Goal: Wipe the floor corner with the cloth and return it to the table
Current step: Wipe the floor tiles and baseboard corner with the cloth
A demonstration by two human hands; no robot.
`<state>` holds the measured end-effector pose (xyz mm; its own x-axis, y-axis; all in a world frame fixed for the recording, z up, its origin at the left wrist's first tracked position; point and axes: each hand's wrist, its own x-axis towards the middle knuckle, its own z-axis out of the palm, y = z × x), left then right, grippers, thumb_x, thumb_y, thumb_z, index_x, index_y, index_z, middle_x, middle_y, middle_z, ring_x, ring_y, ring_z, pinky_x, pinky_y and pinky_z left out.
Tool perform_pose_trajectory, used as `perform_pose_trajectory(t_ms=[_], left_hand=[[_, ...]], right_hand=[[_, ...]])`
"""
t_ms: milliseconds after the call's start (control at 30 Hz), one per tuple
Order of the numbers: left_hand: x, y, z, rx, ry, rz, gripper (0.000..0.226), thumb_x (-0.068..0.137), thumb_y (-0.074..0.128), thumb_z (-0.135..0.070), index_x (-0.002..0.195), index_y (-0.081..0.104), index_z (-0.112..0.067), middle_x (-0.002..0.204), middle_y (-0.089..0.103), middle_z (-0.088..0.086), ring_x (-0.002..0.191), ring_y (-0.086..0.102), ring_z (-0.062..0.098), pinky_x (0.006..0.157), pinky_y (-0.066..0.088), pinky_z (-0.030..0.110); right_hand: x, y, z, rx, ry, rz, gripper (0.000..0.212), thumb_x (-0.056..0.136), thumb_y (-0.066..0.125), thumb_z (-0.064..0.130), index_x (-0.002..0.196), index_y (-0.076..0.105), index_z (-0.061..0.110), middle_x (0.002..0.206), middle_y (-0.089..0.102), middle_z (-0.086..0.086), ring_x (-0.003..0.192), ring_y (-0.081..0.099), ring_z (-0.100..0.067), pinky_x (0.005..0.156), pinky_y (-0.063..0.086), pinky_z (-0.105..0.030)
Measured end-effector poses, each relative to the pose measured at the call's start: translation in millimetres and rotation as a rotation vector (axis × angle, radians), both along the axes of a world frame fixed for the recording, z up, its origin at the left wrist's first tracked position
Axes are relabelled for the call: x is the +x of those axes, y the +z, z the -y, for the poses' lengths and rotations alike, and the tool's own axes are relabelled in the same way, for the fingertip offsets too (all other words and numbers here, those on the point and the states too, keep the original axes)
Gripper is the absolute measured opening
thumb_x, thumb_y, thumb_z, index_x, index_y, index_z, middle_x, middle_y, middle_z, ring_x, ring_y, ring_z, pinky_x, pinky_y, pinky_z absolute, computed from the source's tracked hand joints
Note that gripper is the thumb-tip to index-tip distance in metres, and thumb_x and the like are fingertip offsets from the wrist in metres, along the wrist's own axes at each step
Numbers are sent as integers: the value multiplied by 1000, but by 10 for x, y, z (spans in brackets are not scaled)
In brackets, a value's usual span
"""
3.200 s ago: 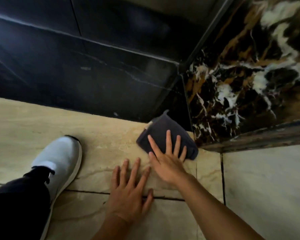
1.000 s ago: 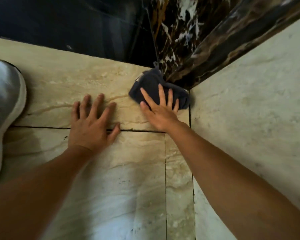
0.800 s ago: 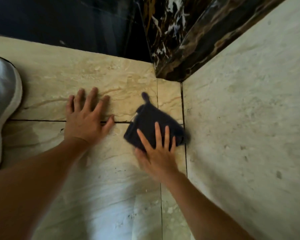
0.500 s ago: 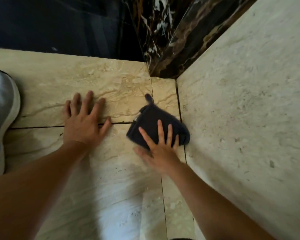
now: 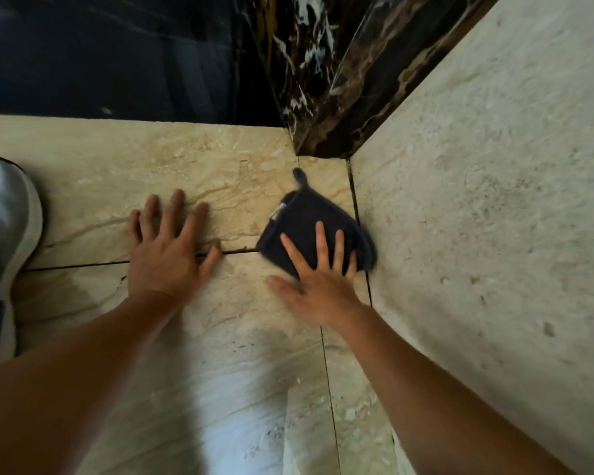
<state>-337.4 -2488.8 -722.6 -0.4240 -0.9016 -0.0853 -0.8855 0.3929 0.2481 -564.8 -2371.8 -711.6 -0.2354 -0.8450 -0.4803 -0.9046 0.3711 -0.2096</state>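
Note:
A dark navy folded cloth (image 5: 306, 221) with a small loop at its far tip lies on the beige marble floor (image 5: 220, 159), against the foot of the beige wall on the right. My right hand (image 5: 318, 279) presses flat on the cloth's near half, fingers spread. The floor corner (image 5: 323, 161) sits just beyond the cloth, where dark veined marble meets the beige wall. My left hand (image 5: 170, 248) rests flat on the floor tile to the left, fingers apart, holding nothing. No table is in view.
A beige stone wall (image 5: 494, 217) rises on the right. Dark veined marble trim (image 5: 323, 80) and a black wall panel (image 5: 117, 53) close off the far side. My white shoe (image 5: 4, 234) stands at the left edge. Dark grout lines cross the tiles.
My right hand drew the cloth back out of the corner along the right wall, then pushed it slightly forward again. The left hand stayed planted on the floor.

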Motion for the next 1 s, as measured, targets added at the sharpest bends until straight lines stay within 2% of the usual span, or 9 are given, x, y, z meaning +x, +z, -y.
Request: perform_pose_trajectory(t_ms=[67, 200, 400, 600, 733, 800, 900, 1000], left_hand=[[4, 0, 10, 11, -9, 8, 70, 90, 32, -63, 152, 26, -30, 164, 22, 11, 149, 13, 43, 119, 12, 59], [-2, -41, 21, -3, -3, 24, 70, 90, 30, -65, 152, 25, -33, 164, 21, 9, 149, 13, 41, 119, 13, 58], [17, -118, 28, -23, 2, 33, 69, 90, 31, -65, 151, 25, -33, 163, 22, 8, 149, 14, 41, 119, 14, 58], [9, -128, 28, -39, -4, 32, 69, 91, 28, -66, 151, 23, -33, 163, 21, 7, 150, 12, 39, 119, 13, 56], [19, -138, 26, -44, -17, 56, 69, 92, 25, -66, 152, 23, -32, 163, 22, 10, 149, 14, 41, 118, 13, 57], [31, -109, 35, -6, -34, 78, 70, 93, 22, -66, 153, 19, -31, 164, 18, 11, 150, 10, 43, 119, 10, 58], [-2, -19, 72, 62, -51, 114, 70, 93, 21, -64, 153, 15, -29, 166, 13, 12, 150, 5, 44, 119, 7, 59], [-121, 152, 90, 181, -6, 147, 64, 93, 31, -56, 150, 21, -28, 165, 13, 12, 149, 10, 47, 118, 14, 61]], right_hand=[[169, 13, -175, 2, 8, -1, 78, 73, 11, 93, 136, -24, 66, 148, -49, 6, 134, -47, -30, 99, -32, -55], [336, 77, -307, -10, 26, 6, 79, 73, 10, 93, 139, -23, 63, 154, -43, 0, 135, -45, -34, 102, -29, -59], [238, 80, -206, 15, 28, 39, 76, 67, 14, 96, 133, -16, 74, 155, -37, 10, 139, -37, -29, 105, -20, -61], [69, 105, 74, 72, 7, 157, 69, 62, 26, 97, 121, -8, 85, 152, -36, 21, 137, -39, -20, 105, -22, -59], [28, 167, 94, 37, -1, 220, 61, 69, 29, 86, 128, 14, 78, 159, -21, 23, 142, -32, -17, 111, -19, -54], [9, 241, 59, 15, 33, 269, 51, 79, 34, 74, 130, 33, 70, 163, -9, 20, 146, -25, -15, 113, -16, -52], [31, 380, 34, 21, 86, 351, 32, 89, 46, 61, 115, 62, 54, 163, 10, 18, 150, -13, -15, 116, -12, -51], [87, 541, 41, 92, 62, 480, 25, 92, 53, 51, 108, 71, 43, 159, 29, 15, 151, -2, -15, 118, -6, -49]])
